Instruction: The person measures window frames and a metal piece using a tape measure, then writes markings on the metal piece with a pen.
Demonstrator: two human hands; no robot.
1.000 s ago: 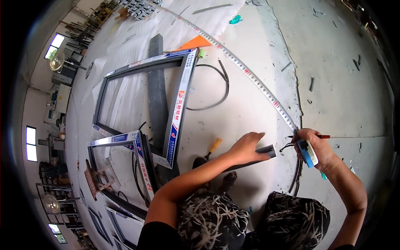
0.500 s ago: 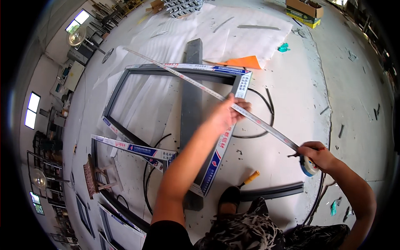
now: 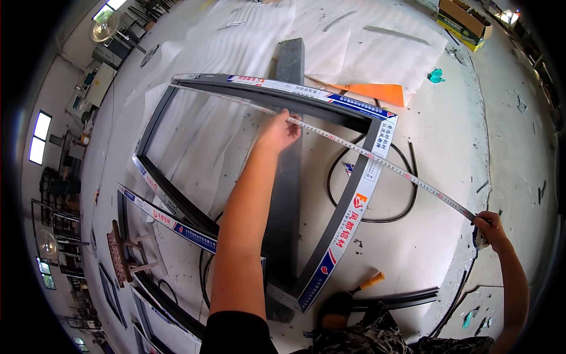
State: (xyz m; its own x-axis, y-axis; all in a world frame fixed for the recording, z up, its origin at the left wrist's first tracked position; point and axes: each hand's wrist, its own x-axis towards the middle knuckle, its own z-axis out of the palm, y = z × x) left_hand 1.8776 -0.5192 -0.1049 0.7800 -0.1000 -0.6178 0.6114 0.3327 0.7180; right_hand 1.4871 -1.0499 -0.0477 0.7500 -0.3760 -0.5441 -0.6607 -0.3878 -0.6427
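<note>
A rectangular grey metal frame (image 3: 351,215), partly wrapped in white and blue printed film, lies flat before me. The tape measure's pale blade (image 3: 336,140) slants across it, from the frame's far left corner to beyond its right side. Over the frame's opening, my left hand (image 3: 280,133) pinches the blade, fingers closed. Off to the right, my right hand (image 3: 490,229) is closed round the tape measure case (image 3: 480,239), which is mostly hidden by the fingers.
A grey beam (image 3: 290,65) runs beneath the frame. A second filmed frame (image 3: 171,222) lies left, beside a small stool (image 3: 119,253). Black hose (image 3: 415,194) loops on the right. Near my foot are a yellow-handled tool (image 3: 371,280) and dark profiles (image 3: 407,299). An orange sheet (image 3: 380,93) lies behind.
My left hand has slid left along the blade, and my right hand has moved right with the case. The blade's far end now lies at the frame's far left corner. The view has shifted.
</note>
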